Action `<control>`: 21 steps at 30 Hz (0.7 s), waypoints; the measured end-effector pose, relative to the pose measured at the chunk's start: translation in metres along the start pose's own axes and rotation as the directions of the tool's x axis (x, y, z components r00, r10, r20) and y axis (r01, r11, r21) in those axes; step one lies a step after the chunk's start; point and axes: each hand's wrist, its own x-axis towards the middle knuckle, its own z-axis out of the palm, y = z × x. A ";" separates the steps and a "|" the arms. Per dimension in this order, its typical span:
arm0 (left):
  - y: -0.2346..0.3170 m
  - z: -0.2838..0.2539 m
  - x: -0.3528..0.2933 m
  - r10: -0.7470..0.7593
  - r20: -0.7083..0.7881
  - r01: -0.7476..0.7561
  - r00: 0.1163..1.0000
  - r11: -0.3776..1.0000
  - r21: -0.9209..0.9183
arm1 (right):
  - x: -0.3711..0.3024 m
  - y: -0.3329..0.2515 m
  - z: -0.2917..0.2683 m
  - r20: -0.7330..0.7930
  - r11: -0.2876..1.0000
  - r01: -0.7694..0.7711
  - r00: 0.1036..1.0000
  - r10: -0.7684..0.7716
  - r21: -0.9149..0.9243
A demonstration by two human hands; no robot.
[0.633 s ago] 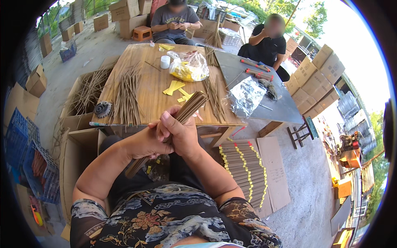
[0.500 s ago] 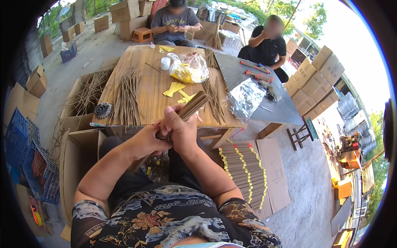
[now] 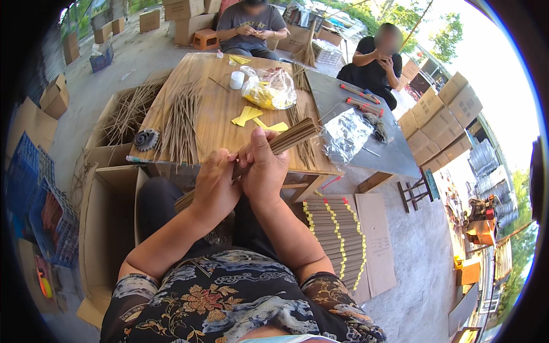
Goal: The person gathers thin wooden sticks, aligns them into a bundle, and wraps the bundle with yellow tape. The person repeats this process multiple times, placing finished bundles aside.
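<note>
A bundle of thin brown incense sticks (image 3: 296, 136) lies slantwise across both my hands, its far end over the table edge to the right and its near end low by my lap. My right hand (image 3: 264, 167) wraps its upper part, thumb on top. Closed round the middle is my left hand (image 3: 214, 182), its fingertips touching those of the right. Beyond them on the wooden table (image 3: 220, 150) lie yellow paper strips (image 3: 247, 116), and left of these a spread of loose incense sticks (image 3: 178, 127). Whether a strip is round the bundle is hidden by my fingers.
A plastic bag of yellow strips (image 3: 269, 90) and a white jar (image 3: 237, 80) stand on the table. Open cardboard boxes (image 3: 108, 214) flank my left side. Right of my legs, banded bundles (image 3: 334, 240) lie in rows on cardboard. Two people sit across the tables.
The bundle has swung to a flatter slant, its far end moving right. My hands have turned with it, still gripping. The person at the far right has brought the hands together in front.
</note>
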 end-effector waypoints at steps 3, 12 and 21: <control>-0.003 0.013 -0.006 -0.152 0.006 0.151 0.988 0.974 -0.166 | -0.003 0.003 -0.002 -0.009 0.999 0.039 0.999 -0.039 -0.037; -0.012 0.012 -0.003 -0.155 0.333 0.331 0.930 0.747 -0.577 | 0.000 -0.007 -0.006 0.156 0.991 -0.063 0.984 0.082 -0.120; -0.012 -0.011 0.020 -0.177 0.812 0.690 0.556 0.643 -0.333 | 0.008 -0.011 -0.012 0.126 0.969 -0.235 0.966 0.226 0.070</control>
